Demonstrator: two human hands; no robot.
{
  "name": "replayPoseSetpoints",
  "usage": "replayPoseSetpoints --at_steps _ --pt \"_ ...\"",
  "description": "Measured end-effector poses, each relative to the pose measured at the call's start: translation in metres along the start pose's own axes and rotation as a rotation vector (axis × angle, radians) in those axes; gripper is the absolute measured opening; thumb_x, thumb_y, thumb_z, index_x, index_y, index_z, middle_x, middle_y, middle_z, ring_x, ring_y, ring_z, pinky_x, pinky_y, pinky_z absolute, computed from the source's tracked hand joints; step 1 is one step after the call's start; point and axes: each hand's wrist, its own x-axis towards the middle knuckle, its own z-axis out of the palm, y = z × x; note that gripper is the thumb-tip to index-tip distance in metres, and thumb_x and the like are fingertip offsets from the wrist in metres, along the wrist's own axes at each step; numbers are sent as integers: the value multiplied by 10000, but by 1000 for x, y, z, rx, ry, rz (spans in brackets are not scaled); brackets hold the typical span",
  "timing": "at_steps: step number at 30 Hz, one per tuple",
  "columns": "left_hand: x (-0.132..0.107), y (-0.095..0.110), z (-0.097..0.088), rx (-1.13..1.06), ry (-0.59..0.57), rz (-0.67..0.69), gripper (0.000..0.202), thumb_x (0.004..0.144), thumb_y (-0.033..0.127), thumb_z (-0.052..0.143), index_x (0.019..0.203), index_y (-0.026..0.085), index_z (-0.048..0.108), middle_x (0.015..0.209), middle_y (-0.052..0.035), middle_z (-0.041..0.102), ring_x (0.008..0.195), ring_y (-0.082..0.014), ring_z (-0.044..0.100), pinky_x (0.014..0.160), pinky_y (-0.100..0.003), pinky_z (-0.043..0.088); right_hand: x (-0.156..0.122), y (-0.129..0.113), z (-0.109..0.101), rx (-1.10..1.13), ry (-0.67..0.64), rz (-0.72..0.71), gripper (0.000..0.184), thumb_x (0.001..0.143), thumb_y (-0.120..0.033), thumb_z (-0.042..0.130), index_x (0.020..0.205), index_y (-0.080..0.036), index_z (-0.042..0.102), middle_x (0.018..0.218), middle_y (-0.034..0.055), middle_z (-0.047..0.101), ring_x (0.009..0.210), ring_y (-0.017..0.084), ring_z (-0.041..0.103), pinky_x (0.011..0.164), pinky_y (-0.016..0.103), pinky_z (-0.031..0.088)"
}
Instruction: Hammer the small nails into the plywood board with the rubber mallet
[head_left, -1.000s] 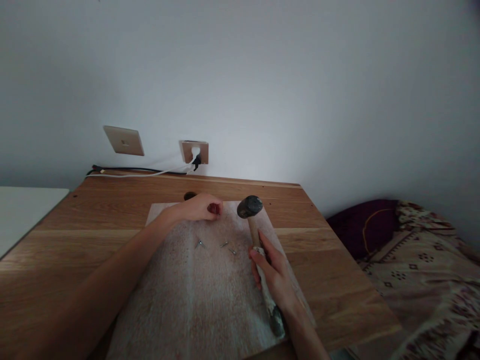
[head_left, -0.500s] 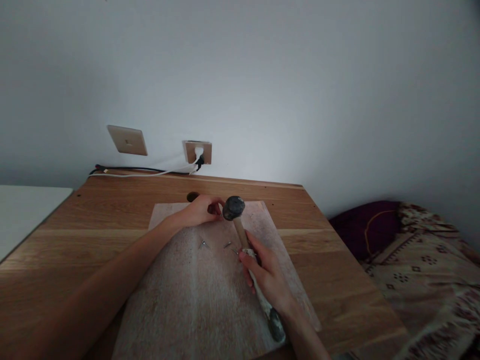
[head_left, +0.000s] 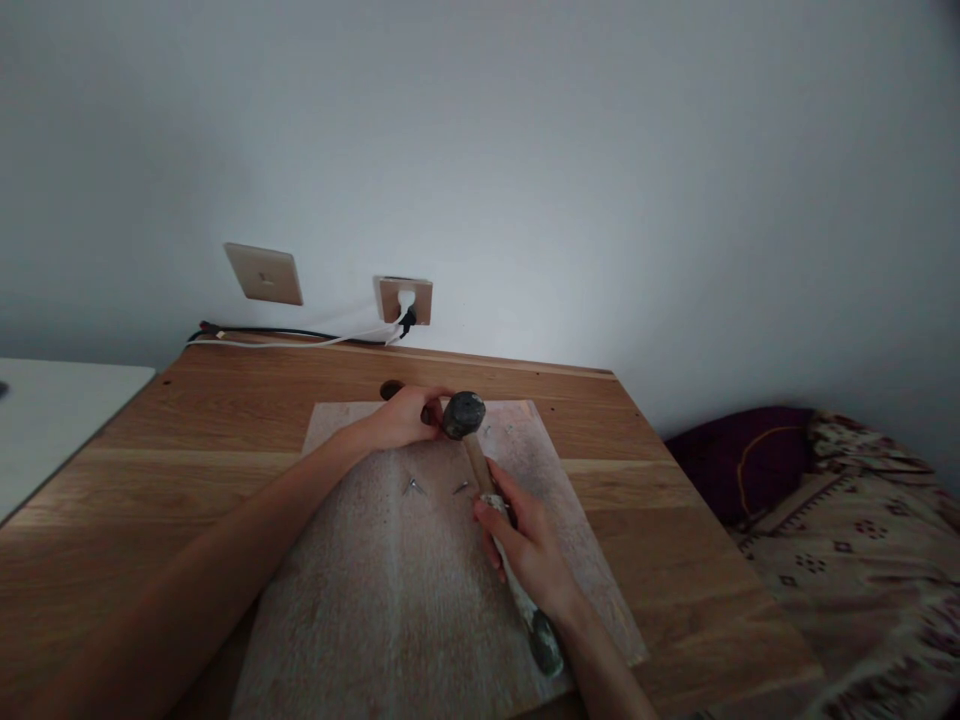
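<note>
My right hand (head_left: 525, 550) is wrapped round the handle of a hammer (head_left: 480, 465), which has a dark, blunt head and a paint-stained grip. The hammer slants over a worn board (head_left: 360, 590), its head right by the fingers of my left hand (head_left: 409, 415). Those fingers are curled in a pinch near the board's far edge. Their tips sit behind the hammer head, so whatever they hold is hidden. Closer to me, a few thin nails (head_left: 414, 487) show on the board, with another nail (head_left: 460, 487) to their right.
Under the board is a wooden desk (head_left: 675, 560) with a cable hole near the wall. A wall socket (head_left: 406, 301) has plugs in it, and cables (head_left: 300, 340) run along the back edge. Patterned bedding (head_left: 862, 560) lies to the right; a white surface (head_left: 60, 405) stands left.
The hammer head has shifted slightly left, closer over my left fingertips. My view has turned a little, and both hands keep nearly the same pose.
</note>
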Motion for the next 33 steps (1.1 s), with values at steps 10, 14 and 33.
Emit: replayPoseSetpoints --at_steps 10,14,33 --pt "-13 35 -14 210 -64 -21 450 731 366 820 1097 176 640 993 -49 700 871 -222 659 748 -316 486 -4 1 -2 39 59 0 734 954 -483 639 1566 -105 495 527 -95 506 386 103 414 339 198 400" --pt "-26 72 -1 443 -255 153 153 805 267 734 917 207 649 914 -37 691 814 -221 655 718 -328 461 -4 -6 -4 109 164 -37 742 911 -518 685 1518 -120 531 612 -74 546 394 96 434 307 188 383" --pt "-26 21 -17 183 19 30 181 812 112 612 927 188 731 827 1 735 740 -145 642 725 -259 481 -6 -2 -5 144 166 -30 676 927 -538 690 1470 -152 572 598 -85 515 407 96 431 316 182 383"
